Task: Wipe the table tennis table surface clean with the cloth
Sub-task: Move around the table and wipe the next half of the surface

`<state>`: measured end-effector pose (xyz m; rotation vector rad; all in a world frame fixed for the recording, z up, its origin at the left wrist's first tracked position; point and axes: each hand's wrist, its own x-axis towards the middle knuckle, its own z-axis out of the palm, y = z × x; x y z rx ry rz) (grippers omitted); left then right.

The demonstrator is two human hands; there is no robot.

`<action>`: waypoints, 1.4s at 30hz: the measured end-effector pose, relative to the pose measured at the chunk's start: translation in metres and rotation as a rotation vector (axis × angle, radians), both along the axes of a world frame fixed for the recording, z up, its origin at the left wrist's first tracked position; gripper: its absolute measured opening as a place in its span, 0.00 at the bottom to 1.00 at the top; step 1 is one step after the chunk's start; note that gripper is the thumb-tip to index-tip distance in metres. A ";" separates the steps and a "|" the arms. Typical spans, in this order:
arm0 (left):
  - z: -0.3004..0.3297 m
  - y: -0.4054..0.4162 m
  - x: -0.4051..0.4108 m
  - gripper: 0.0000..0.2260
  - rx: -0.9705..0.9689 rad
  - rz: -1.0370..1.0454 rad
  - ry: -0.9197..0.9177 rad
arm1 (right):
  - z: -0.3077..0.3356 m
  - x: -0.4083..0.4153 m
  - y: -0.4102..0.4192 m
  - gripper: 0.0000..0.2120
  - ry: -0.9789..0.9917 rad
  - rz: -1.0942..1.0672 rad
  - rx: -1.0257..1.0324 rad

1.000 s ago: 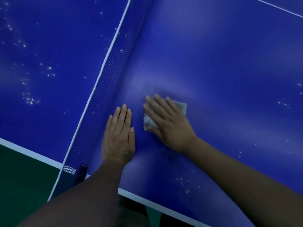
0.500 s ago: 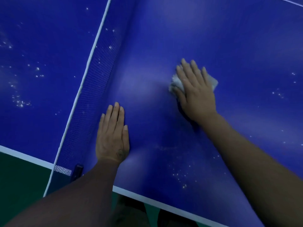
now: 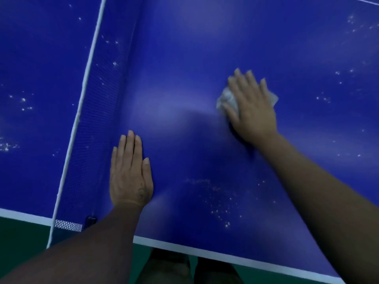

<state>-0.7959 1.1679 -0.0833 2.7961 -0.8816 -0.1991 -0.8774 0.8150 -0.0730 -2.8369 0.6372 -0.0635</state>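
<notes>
Right hand flat, fingers straight, pressing pale cloth onto blue table; cloth mostly hidden beneath, blurred. Left hand flat, relaxed, holding nothing, beside net.

The place looks like a sports hall or games room for table tennis. A blue table tennis table with a white edge line fills the view. A dark mesh net with a white top band crosses it, fixed by a black clamp, and green flooring shows below
</notes>
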 end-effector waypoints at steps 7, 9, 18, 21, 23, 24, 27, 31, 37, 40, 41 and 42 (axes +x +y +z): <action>0.003 0.000 -0.001 0.28 0.013 -0.007 0.015 | 0.002 -0.099 0.039 0.28 -0.021 -0.385 0.042; 0.004 0.000 -0.001 0.28 0.014 -0.008 0.018 | 0.004 -0.128 0.084 0.28 -0.023 -0.437 0.072; 0.006 0.004 -0.004 0.27 -0.030 -0.034 -0.005 | 0.006 -0.141 0.095 0.29 0.066 -0.414 0.085; 0.004 0.007 -0.001 0.26 -0.032 -0.066 -0.015 | 0.006 -0.142 0.094 0.31 0.061 -0.497 0.093; 0.005 0.012 -0.004 0.26 -0.006 -0.093 -0.014 | 0.006 -0.152 0.126 0.31 0.040 -0.528 0.083; 0.006 0.018 -0.008 0.26 0.009 -0.102 -0.013 | 0.006 -0.160 0.147 0.30 0.035 -0.535 0.075; 0.010 0.037 -0.033 0.27 0.041 -0.096 0.000 | 0.010 -0.190 0.205 0.30 0.045 -0.525 0.076; 0.009 0.041 -0.039 0.28 0.048 -0.068 0.005 | 0.008 -0.195 0.203 0.30 0.061 -0.573 0.093; 0.004 0.042 -0.038 0.27 0.058 -0.087 -0.002 | 0.002 -0.110 0.103 0.31 0.028 -0.644 0.062; 0.002 0.042 -0.037 0.27 0.045 -0.082 -0.013 | 0.000 -0.099 0.108 0.30 0.021 -0.478 0.036; 0.002 0.042 -0.037 0.27 0.039 -0.080 -0.016 | 0.000 -0.105 0.120 0.28 0.007 -0.399 0.033; 0.003 0.042 -0.038 0.27 0.031 -0.079 -0.016 | 0.002 -0.117 0.136 0.27 0.001 -0.306 0.034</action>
